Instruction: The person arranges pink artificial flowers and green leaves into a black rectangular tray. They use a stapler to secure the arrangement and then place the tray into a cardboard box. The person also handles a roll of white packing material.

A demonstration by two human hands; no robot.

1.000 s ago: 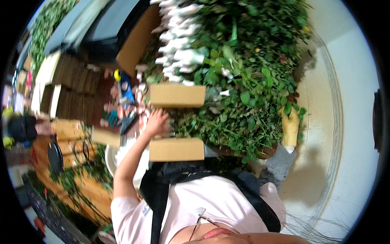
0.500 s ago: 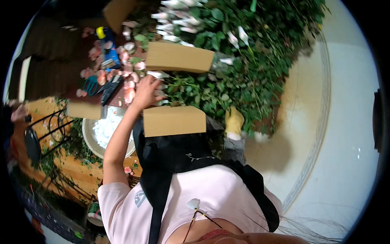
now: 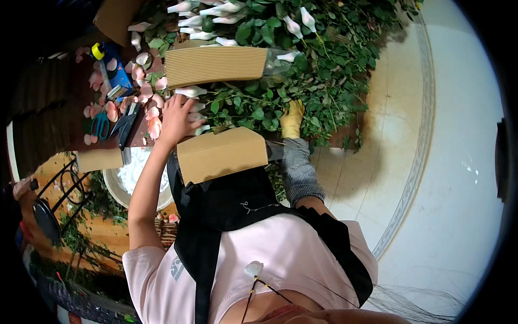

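**Head view: both hands at the rose stems, between two cardboard sheets**

My left arm comes up bare from the pink sleeve and stretches forward, elbow nearly straight, with my left hand (image 3: 177,120) lying palm down at the edge of the bench. My right arm, in a striped grey sleeve, reaches forward on the other side of my black apron (image 3: 226,202), and my right hand (image 3: 292,119) in its yellow glove pushes into the leaves.

The dark bench (image 3: 75,116) is scattered with pink petals (image 3: 154,100); scissors with teal handles (image 3: 100,125) and a blue bottle with a yellow cap (image 3: 112,69) lie to my left. A heap of leafy stems (image 3: 302,70) covers the middle, with wrapped white buds (image 3: 197,21) along its far side. Under the bench edge stands a pale bowl (image 3: 132,178). To my right the floor is pale tile (image 3: 448,162).

My left hand is spread open, fingers resting on a few wrapped white buds just beside the near corrugated cardboard sheet (image 3: 221,154); a second corrugated sheet (image 3: 215,65) lies farther off. My gloved hand is buried among the stems; whether it grips one I cannot tell.
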